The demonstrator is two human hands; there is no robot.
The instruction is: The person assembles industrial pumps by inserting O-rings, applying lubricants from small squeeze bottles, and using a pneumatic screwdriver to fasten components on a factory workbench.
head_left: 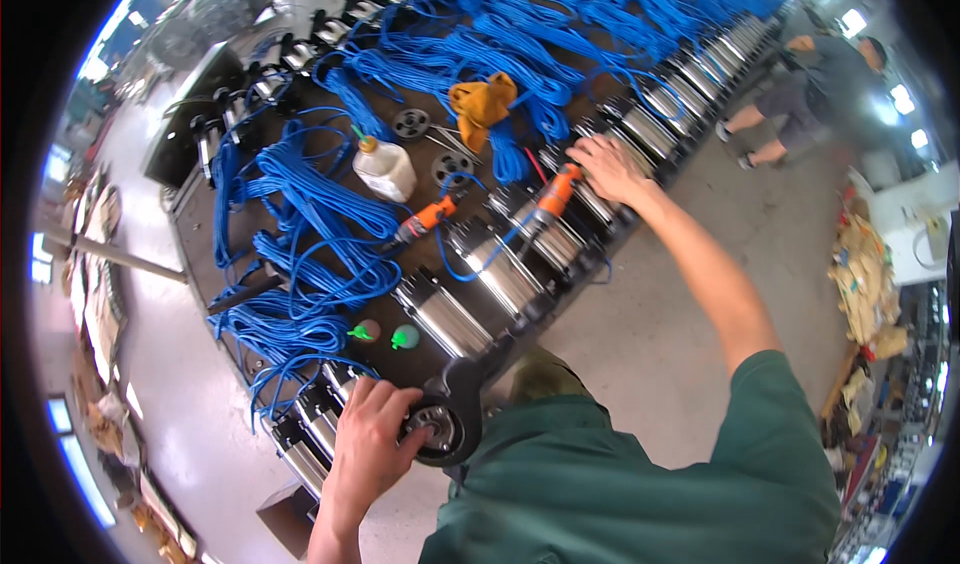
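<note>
My left hand (372, 442) grips the rim of a black ring-shaped housing (466, 404) close to my body, thumb at its opening. Metal parts show inside the ring. My right hand (612, 169) reaches to the table's right edge and lies over a silver cylindrical motor (598, 207), fingers apart. Close beside its fingertips is an orange power screwdriver (557, 194); whether they touch it I cannot tell. A second orange screwdriver (428, 218) lies left of it. Between my hands, silver motors (445, 314) lie side by side along the near edge.
Bundles of blue cable (320, 199) cover much of the dark table. A white bottle (385, 171), black discs (411, 123), an orange-yellow cloth (482, 110) and two small green-tipped items (404, 337) are among them. Another person (815, 89) is beyond the table's right side.
</note>
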